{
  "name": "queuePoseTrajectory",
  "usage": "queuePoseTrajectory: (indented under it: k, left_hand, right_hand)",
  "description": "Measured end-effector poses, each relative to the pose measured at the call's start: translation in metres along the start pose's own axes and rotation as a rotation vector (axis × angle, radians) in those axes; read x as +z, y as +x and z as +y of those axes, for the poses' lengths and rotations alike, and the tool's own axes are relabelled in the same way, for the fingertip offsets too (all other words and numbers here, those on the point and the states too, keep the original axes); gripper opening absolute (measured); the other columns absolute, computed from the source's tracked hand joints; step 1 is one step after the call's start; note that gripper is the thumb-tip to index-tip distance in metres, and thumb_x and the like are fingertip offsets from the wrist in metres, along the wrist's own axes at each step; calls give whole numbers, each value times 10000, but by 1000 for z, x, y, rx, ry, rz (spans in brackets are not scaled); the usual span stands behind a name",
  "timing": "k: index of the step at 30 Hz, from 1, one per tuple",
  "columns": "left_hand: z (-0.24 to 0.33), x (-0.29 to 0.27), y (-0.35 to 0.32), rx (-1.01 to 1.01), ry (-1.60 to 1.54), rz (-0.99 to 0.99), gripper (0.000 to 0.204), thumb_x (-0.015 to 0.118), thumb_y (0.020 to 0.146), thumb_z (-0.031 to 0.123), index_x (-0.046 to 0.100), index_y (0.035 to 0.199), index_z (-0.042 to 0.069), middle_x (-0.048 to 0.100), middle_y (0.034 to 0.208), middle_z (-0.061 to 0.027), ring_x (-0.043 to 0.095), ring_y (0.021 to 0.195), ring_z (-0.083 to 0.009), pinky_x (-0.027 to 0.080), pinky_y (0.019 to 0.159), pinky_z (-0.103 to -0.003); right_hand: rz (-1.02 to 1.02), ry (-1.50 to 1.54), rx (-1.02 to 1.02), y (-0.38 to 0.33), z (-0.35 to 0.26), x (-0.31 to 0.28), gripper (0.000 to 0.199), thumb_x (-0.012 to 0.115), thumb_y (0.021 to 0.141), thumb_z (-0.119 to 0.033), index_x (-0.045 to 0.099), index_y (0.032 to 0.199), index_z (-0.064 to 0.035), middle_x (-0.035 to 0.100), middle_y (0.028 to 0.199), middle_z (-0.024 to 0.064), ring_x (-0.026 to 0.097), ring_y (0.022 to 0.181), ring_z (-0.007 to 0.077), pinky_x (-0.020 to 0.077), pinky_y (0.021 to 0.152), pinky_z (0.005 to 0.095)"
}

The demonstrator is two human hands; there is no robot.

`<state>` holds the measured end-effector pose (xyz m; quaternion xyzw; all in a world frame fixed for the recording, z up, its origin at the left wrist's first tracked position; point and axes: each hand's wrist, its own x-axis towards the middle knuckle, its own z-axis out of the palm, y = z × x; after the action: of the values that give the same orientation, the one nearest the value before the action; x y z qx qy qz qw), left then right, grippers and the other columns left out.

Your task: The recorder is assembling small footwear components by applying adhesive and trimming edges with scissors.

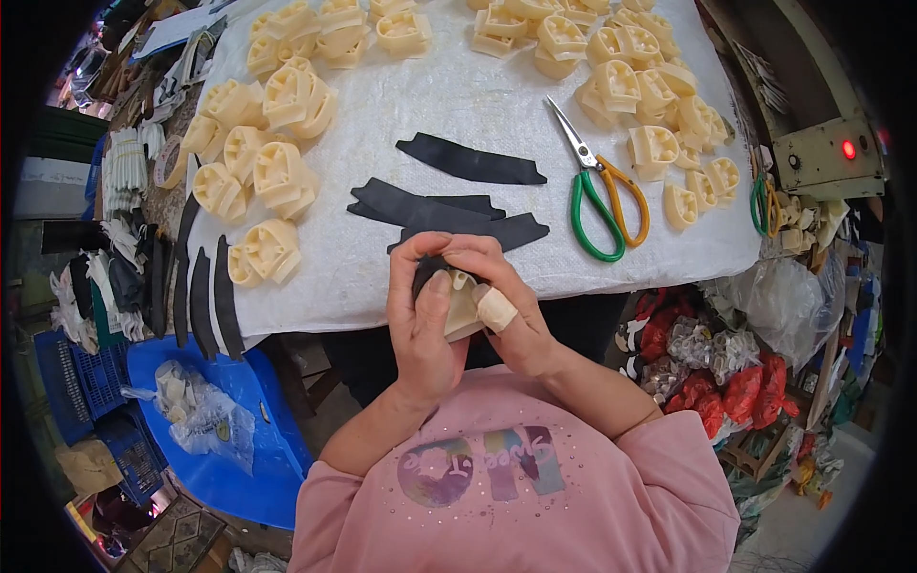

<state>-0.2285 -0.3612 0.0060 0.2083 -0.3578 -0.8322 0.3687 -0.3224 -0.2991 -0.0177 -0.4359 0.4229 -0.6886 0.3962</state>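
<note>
Close to my chest, at the table's near edge, both hands hold a cream plastic shoe heel point(460, 313) with a black strip point(427, 273) bent against its far side. My left hand point(420, 329) is closed round the left side. My right hand point(523, 329) grips the other side, its thumb wrapped in pale tape. Fingers hide much of the heel and strip. Beyond them lie several loose black strips point(473, 164), some overlapping. To their right rest scissors point(594, 164) with one green and one orange handle, blades parted slightly and pointing away.
White sheeting point(420, 95) covers the table. Cream heels are heaped at left point(287, 177) and right point(654, 91). More black strips point(225, 296) hang over the left edge. A blue plastic chair point(248, 477) stands below left; red and clear bags point(755, 392) sit at right.
</note>
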Motion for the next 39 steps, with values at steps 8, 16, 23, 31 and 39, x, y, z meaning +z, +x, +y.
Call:
queuePoseTrajectory:
  k: [8, 16, 23, 31, 39]
  left_hand:
    - [-13, -10, 2, 84, 217, -137, 688, 366, 912, 559, 262, 1352, 40, 431, 1201, -112, 483, 1084, -176, 412, 916, -306]
    - [-15, -17, 5, 154, 628, -84, 685, 299, 927, 566, 273, 1357, 33, 406, 1239, -128, 478, 1092, -191, 411, 913, -303]
    - [-5, -13, 12, -98, -26, -158, 745, 180, 886, 674, 220, 1394, 130, 552, 1005, -168, 578, 847, -232, 486, 733, -342]
    - [6, -17, 14, -122, -45, -230, 748, 170, 865, 702, 161, 1392, 171, 555, 995, -177, 579, 797, -216, 491, 721, -301]
    - [2, -22, 10, 213, 870, -270, 902, 306, 887, 631, 121, 1361, -114, 326, 1295, -255, 363, 1222, -314, 269, 1034, -384]
  right_hand:
    - [175, 519, 297, 8, -2, -3, 223, 510, 902, -157, 579, 1071, -29, 485, 1106, 47, 476, 1016, 131, 399, 876, 269]
    - [63, -165, 103, 12, -7, -6, 209, 547, 884, -188, 581, 1047, -62, 519, 1029, 48, 495, 936, 137, 409, 802, 263]
    - [46, 229, 517, 12, -5, -24, 650, 338, 928, -565, 443, 1296, -40, 500, 1227, 121, 515, 918, 148, 479, 814, 300]
    - [120, -521, 33, 22, -32, -42, 342, 602, 852, -274, 585, 1097, -36, 525, 823, 77, 549, 729, 194, 449, 657, 331]
    - [-147, -703, 328, 34, -54, -22, 477, 687, 769, -311, 557, 1135, -34, 553, 814, 104, 576, 684, 235, 464, 609, 340]
